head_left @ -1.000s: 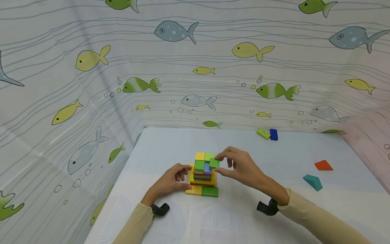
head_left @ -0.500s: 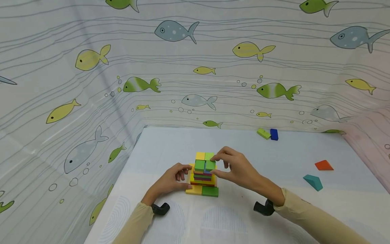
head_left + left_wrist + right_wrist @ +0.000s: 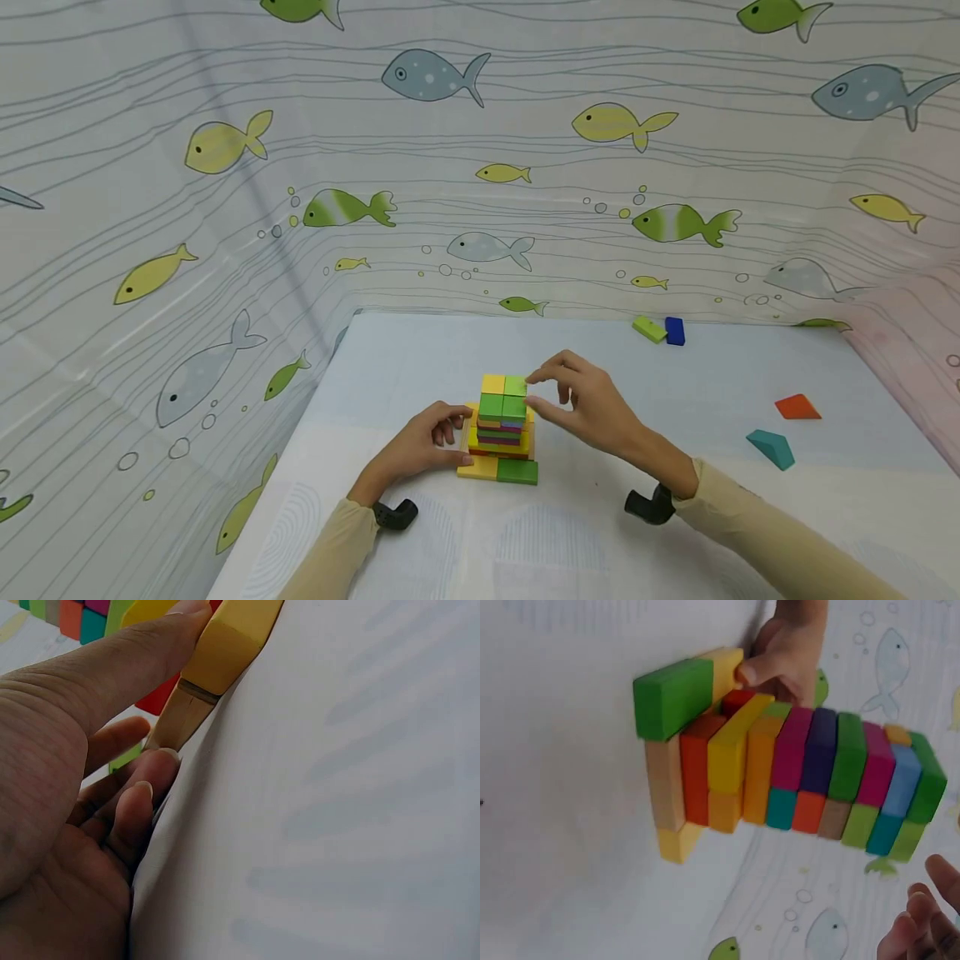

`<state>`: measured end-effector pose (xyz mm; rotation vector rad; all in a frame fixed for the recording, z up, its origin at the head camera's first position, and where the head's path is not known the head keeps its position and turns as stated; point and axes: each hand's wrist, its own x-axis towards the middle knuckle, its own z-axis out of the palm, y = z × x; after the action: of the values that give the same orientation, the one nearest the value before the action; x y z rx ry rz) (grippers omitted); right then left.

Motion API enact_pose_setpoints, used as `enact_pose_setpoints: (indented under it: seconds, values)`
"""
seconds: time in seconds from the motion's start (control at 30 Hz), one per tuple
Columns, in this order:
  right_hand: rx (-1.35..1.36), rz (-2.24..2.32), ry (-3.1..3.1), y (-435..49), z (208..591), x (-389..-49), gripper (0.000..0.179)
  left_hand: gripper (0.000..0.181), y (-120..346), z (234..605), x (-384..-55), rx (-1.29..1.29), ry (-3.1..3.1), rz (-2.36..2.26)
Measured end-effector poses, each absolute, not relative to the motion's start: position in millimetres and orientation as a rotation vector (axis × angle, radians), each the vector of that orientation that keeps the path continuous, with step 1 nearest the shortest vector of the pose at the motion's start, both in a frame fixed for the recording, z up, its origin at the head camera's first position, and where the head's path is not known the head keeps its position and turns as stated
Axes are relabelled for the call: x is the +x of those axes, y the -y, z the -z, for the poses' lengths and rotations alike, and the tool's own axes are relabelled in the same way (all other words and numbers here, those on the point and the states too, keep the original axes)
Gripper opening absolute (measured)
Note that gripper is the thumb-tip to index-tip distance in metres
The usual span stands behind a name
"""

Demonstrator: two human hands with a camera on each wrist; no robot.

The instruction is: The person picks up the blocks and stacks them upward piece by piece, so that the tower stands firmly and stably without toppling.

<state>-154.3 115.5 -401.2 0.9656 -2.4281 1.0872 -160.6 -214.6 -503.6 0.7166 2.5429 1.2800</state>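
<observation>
A tower of coloured wooden blocks (image 3: 802, 761) stands on the table, with a yellow block (image 3: 477, 468) and a green block (image 3: 517, 472) lying along its front foot. My left hand (image 3: 423, 442) is at the tower's left side, thumb touching the yellow block and the other fingers loosely bent by the base; the left wrist view shows this thumb (image 3: 142, 656) up close. Two green blocks lie side by side at the front of the top, the right one (image 3: 514, 407) level with its neighbour. Just right of it, my right hand (image 3: 592, 404) has thumb and forefinger apart, holding nothing.
At the back right lie a lime block (image 3: 648, 329) and a dark blue block (image 3: 674, 331). Farther right are an orange-red piece (image 3: 797, 407) and a teal piece (image 3: 770, 449). A fish-patterned curtain (image 3: 480, 200) borders the table.
My right hand brought a green block left onto the tower's front right top, let go, and drew back slightly to the right. My left hand stayed put.
</observation>
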Motion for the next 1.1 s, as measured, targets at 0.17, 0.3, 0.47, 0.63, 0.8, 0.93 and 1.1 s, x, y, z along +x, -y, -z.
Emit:
enact_pose_setpoints:
  seconds: [0.17,0.3,0.47,0.63,0.8,0.93,1.1]
  values:
    - [0.733,-1.108,2.486,-145,420,-193,0.023,0.07,215,503,-160,0.722,-2.542,-1.282]
    - [0.517,-1.103,2.564,-180,446,-229,0.027,0.07,215,504,-160,0.716,-2.54,-1.285]
    - [0.307,-1.114,2.66,-225,474,-264,0.037,0.07,215,505,-160,0.713,-2.532,-1.295]
    - [0.125,-1.135,2.785,-258,486,-282,0.05,0.069,214,504,-161,0.709,-2.534,-1.301]
    - [-0.001,-1.071,2.837,-278,496,-292,0.054,0.069,214,506,-163,0.724,-2.538,-1.295]
    - [-0.052,-1.036,2.855,-284,496,-296,0.054,0.069,214,507,-163,0.724,-2.542,-1.289]
    - [-0.117,-0.996,2.881,-288,496,-298,0.051,0.071,215,507,-164,0.713,-2.539,-1.283]
